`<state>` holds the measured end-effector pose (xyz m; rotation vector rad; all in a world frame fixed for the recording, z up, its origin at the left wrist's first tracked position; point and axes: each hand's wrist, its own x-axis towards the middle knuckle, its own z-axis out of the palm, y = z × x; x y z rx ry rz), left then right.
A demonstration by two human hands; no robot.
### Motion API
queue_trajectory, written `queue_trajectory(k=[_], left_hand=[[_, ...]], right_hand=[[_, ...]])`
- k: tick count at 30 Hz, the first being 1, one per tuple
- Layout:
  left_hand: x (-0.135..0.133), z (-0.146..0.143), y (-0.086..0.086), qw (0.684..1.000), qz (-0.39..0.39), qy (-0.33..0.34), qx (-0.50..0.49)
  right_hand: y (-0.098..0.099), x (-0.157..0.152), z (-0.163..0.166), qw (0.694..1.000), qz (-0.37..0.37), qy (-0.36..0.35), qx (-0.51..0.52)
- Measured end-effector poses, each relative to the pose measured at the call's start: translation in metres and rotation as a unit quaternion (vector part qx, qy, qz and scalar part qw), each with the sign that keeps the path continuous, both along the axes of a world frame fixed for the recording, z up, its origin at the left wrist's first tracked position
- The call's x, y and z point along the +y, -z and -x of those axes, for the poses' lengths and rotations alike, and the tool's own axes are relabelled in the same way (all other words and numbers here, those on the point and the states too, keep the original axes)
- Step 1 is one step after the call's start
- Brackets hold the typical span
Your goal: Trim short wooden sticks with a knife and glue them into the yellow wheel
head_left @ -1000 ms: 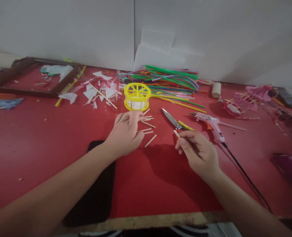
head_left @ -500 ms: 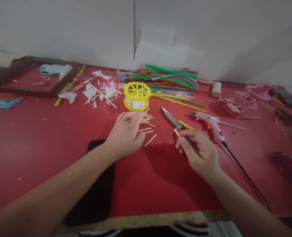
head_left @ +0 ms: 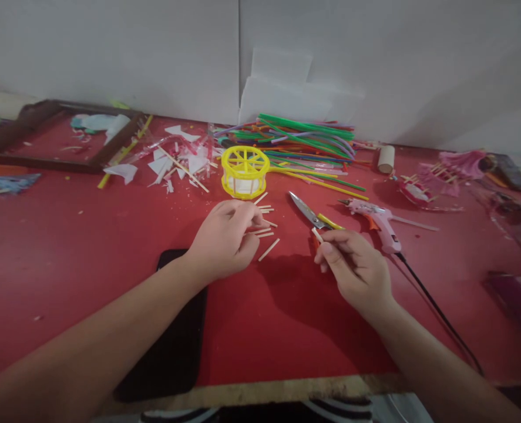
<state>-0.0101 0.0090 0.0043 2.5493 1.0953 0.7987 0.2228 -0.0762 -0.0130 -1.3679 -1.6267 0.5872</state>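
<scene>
My left hand [head_left: 225,238] rests on the red table [head_left: 88,252], fingers curled over several short cut stick pieces [head_left: 266,230] lying in front of a yellow wheel-shaped straw frame [head_left: 245,171]. Its fingertips pinch at one of the pieces. My right hand [head_left: 355,267] is closed around a short pale stick piece [head_left: 316,235], whose tip pokes out above the fingers. Scissors [head_left: 311,215] with yellow handles lie just beyond my right hand.
A pink glue gun [head_left: 377,220] with a black cord lies right of the scissors. Coloured straws [head_left: 304,144] are piled at the back. A black phone [head_left: 172,329] lies under my left forearm. Paper scraps [head_left: 176,158], a dark wooden frame [head_left: 49,135] and pink craft pieces [head_left: 436,176] surround.
My left hand's fingers have curled inward over the stick pieces, drawing back slightly toward me. My right hand has barely shifted, still holding its stick piece.
</scene>
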Motion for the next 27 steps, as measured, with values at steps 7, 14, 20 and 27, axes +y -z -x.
queue_trajectory(k=[7,14,20,27], left_hand=[[-0.004,0.0,-0.002,0.999,0.016,0.043,0.012],[-0.007,0.0,-0.002,0.988,-0.024,0.154,0.004],[-0.026,-0.01,-0.012,0.991,0.093,0.095,-0.033],[-0.022,-0.014,-0.019,0.994,0.021,0.067,0.087]], right_hand=[[-0.001,0.0,-0.001,1.0,0.004,0.007,0.001],[-0.001,0.002,0.0,1.0,-0.009,-0.004,-0.011],[-0.003,0.005,0.002,0.976,-0.118,-0.091,-0.159],[-0.009,0.013,0.006,0.974,-0.114,-0.123,-0.152]])
